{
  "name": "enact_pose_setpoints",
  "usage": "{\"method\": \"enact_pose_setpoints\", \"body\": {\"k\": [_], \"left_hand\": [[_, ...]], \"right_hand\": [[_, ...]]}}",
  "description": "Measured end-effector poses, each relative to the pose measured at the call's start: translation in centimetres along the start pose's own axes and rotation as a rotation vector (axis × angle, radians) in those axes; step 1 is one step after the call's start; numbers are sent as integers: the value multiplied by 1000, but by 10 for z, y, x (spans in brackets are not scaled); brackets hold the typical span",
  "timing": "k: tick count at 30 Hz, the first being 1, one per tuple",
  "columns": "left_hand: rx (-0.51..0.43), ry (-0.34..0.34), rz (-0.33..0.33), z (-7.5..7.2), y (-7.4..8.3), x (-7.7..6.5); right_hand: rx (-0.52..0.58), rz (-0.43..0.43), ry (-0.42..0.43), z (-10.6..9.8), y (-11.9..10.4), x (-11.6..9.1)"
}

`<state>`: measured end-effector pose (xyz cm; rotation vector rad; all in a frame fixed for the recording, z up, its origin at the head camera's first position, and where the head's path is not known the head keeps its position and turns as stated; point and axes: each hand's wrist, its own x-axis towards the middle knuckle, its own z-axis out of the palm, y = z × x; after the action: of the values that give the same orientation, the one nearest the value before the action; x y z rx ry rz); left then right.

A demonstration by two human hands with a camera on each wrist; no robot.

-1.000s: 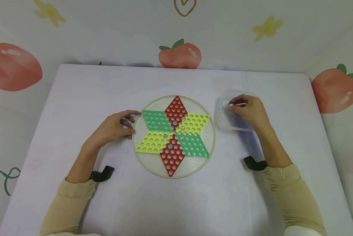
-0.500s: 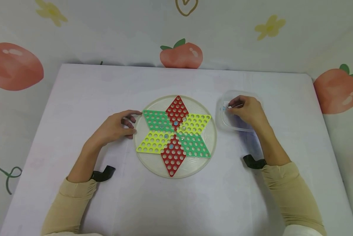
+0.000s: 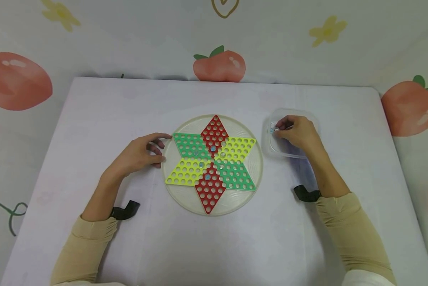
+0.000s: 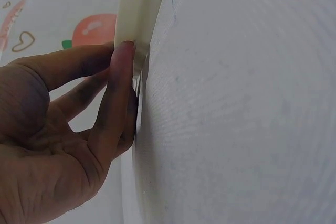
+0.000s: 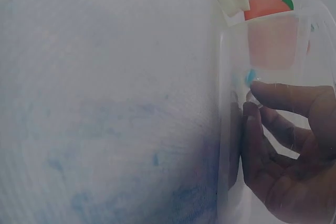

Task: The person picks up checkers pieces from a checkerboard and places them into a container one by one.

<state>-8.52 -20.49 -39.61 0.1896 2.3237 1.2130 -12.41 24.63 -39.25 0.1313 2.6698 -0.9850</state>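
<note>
A clear marble shows best in the right wrist view: it sits between the thumb and a finger of the right hand, inside the clear container, with a blue piece just beside the thumb tip. The head view gives only a small pale glint at those fingertips, but it shows the container standing to the right of the round game board, a little apart from it. Thumb and finger of the right hand pinch the marble together, while the remaining fingers bend below. The left hand is relaxed and grips nothing; in the head view its index finger and thumb stand apart, the index reaching the board's rim. The left wrist view makes that contact plain, with fingertips against the pale edge, but only the head view shows the board's red, green and yellow star, with other marbles in holes near its centre
</note>
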Motion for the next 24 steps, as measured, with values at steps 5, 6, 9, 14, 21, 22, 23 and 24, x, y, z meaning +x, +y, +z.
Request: {"method": "enact_pose_setpoints", "body": {"k": [5, 6, 9, 14, 21, 22, 23, 24], "left_hand": [[7, 3, -1, 0, 0, 0], [6, 4, -1, 0, 0, 0], [6, 3, -1, 1, 0, 1], [0, 3, -5, 1, -1, 1], [-3, 6, -6, 1, -1, 1], [2, 7, -5, 2, -1, 1], [6, 8, -5, 2, -1, 1], [11, 9, -5, 2, -1, 1]], "right_hand": [[6, 9, -10, 0, 0, 1], [9, 9, -8, 0, 0, 1], [14, 5, 4, 0, 1, 1], [8, -2, 14, -1, 1, -2], [-16, -21, 37, -7, -4, -10], [-12, -22, 44, -8, -4, -12], [-6, -22, 48, -8, -5, -14], [-4, -25, 56, -9, -6, -15]]}}
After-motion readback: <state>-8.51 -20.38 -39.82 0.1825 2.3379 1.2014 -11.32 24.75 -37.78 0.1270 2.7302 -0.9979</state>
